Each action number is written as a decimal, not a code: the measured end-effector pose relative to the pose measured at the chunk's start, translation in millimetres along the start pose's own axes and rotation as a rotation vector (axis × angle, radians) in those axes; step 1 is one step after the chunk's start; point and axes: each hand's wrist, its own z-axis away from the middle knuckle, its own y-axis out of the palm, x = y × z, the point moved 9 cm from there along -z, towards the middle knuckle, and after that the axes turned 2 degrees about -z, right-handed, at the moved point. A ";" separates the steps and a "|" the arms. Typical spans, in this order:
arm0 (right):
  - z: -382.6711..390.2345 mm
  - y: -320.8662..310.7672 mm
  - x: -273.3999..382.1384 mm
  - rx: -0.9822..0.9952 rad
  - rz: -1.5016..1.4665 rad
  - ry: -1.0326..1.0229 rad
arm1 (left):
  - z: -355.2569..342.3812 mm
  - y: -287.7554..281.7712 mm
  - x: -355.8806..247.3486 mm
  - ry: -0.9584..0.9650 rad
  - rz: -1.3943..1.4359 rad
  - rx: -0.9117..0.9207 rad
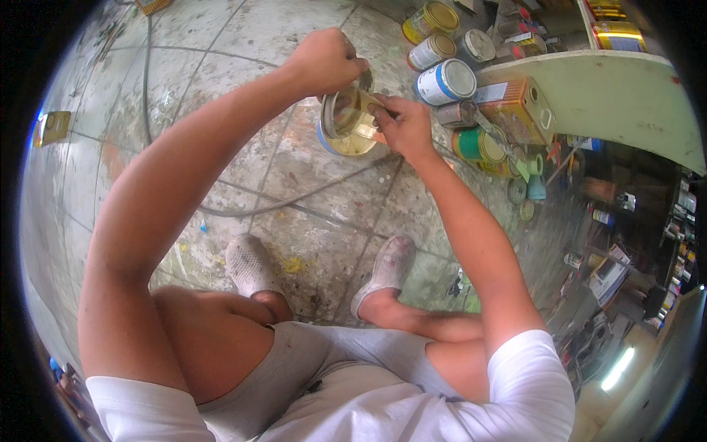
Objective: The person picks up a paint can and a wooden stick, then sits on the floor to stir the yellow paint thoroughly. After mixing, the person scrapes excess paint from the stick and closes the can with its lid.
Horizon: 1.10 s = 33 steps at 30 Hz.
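My left hand point(328, 65) is closed on the upper side of a small open metal can point(340, 110), which is tipped on its side. Just under it stands a wider round can with a blue band point(324, 140) and a pale yellowish inside; whether the two cans touch is unclear. My right hand point(405, 127) pinches a thin flat tool point(364, 132) at the mouths of the cans. Its pale end shows, but my fingers hide much of it, and its exact kind cannot be made out.
Paint cans, among them a white and blue one point(445, 81), line the right beside a rectangular tin point(515, 110) and a pale green panel point(604, 92). A grey hose point(294, 200) crosses the stained tiled floor. My feet in pale clogs point(250, 261) are nearer.
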 end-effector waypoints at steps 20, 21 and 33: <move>14.5 31.0 -23.7 0.324 -0.327 0.325 | 18.1 18.5 1.8 0.165 0.053 -0.232; 12.3 27.0 -29.5 0.282 -0.360 0.263 | 21.3 18.0 0.7 0.196 0.018 -0.254; 85.4 42.4 -1.6 -0.003 0.393 -0.394 | 30.6 37.1 13.3 0.228 0.030 -0.189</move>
